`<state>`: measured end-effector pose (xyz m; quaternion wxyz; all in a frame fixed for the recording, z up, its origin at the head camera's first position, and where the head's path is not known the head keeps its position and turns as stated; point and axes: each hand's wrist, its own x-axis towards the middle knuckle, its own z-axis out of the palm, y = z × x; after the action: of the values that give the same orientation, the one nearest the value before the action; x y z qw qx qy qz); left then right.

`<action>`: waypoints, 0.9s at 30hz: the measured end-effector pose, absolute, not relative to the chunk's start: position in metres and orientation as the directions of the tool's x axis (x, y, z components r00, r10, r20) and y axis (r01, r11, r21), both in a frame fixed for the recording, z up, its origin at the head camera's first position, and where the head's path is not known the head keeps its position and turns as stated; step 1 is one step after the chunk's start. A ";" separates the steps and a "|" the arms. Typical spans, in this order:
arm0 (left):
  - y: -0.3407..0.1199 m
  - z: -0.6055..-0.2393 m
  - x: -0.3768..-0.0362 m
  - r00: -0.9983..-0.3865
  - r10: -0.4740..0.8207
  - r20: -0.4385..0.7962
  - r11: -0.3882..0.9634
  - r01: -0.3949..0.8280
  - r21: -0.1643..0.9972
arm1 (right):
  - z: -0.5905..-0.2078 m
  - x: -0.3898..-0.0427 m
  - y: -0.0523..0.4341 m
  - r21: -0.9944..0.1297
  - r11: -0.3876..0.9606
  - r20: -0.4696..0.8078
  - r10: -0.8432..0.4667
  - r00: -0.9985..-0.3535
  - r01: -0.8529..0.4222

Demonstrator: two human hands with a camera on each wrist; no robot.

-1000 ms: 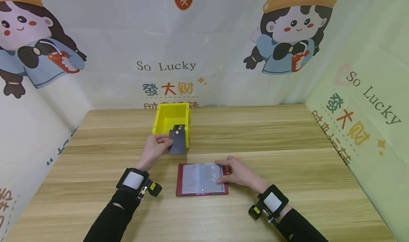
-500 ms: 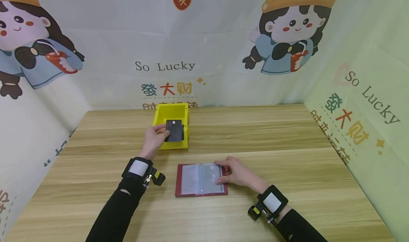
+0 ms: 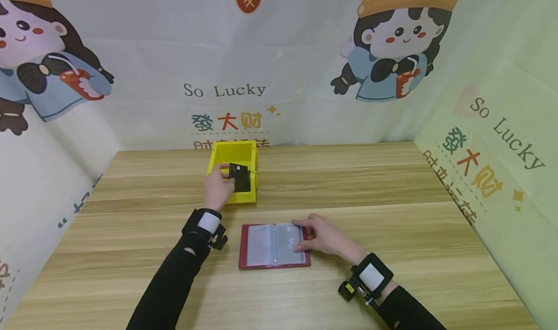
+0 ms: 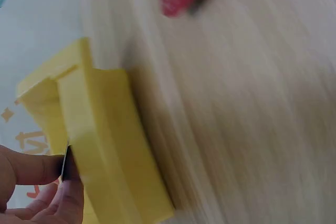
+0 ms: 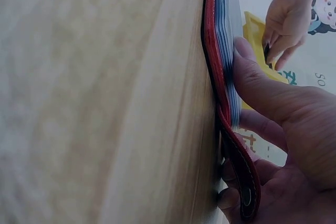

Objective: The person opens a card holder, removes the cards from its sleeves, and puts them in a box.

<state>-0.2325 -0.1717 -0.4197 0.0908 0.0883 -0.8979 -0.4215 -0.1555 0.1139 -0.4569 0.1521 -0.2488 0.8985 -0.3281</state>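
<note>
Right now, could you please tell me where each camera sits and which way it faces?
Head: worn high, looking down at the wooden table; both forearms show, left hand pinching a black card.
Left wrist: close and blurred, facing the yellow box; fingertips show.
Right wrist: at tabletop level, facing the red card holder under the right hand.
All three share the box.

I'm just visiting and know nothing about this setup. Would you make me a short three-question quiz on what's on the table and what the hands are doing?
1. True or false: the left hand pinches a dark card at the yellow box.
2. What does the right hand rest on?
A. the yellow box
B. the open red card holder
C. bare table
3. Fill in: the word printed on the card in the holder's right page is ___.

Key: 1 true; 2 B; 3 VIP.
</note>
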 end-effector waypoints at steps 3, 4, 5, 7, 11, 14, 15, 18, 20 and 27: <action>-0.169 -0.425 -0.235 -0.970 -0.206 0.128 0.678 -0.047 0.733 | -0.458 -0.155 0.114 -0.667 0.660 -0.111 -0.547 -0.830 -0.346; -0.168 -0.427 -0.236 -0.972 -0.196 0.127 0.692 -0.045 0.721 | -0.458 -0.155 0.114 -0.667 0.661 -0.113 -0.547 -0.830 -0.344; -0.168 -0.428 -0.237 -0.975 -0.185 0.123 0.705 -0.044 0.708 | -0.458 -0.155 0.114 -0.668 0.660 -0.113 -0.547 -0.830 -0.344; -0.167 -0.429 -0.239 -0.981 -0.163 0.103 0.729 -0.049 0.682 | -0.458 -0.155 0.113 -0.669 0.659 -0.113 -0.547 -0.830 -0.344; -0.165 -0.428 -0.241 -0.990 -0.131 0.052 0.784 -0.071 0.617 | -0.457 -0.154 0.113 -0.670 0.656 -0.108 -0.549 -0.829 -0.347; -0.163 -0.428 -0.242 -0.993 -0.116 0.032 0.822 -0.078 0.563 | -0.457 -0.154 0.113 -0.672 0.655 -0.109 -0.549 -0.828 -0.346; -0.162 -0.427 -0.242 -0.993 -0.112 0.028 0.833 -0.078 0.548 | -0.457 -0.154 0.113 -0.673 0.654 -0.109 -0.550 -0.828 -0.346; -0.158 -0.425 -0.241 -0.994 -0.106 0.006 0.858 -0.088 0.506 | -0.457 -0.154 0.113 -0.676 0.648 -0.104 -0.554 -0.826 -0.350; -0.156 -0.424 -0.240 -0.994 -0.109 -0.020 0.865 -0.105 0.490 | -0.456 -0.154 0.114 -0.678 0.644 -0.099 -0.557 -0.824 -0.354; -0.149 -0.422 -0.239 -0.988 -0.087 -0.129 0.902 -0.133 0.411 | -0.458 -0.155 0.115 -0.678 0.645 -0.097 -0.555 -0.826 -0.353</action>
<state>-0.2395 -0.1491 -0.4225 -0.0538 0.0563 -0.9737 -0.2142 -0.1551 0.1147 -0.4577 0.1496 -0.2539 0.8945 -0.3363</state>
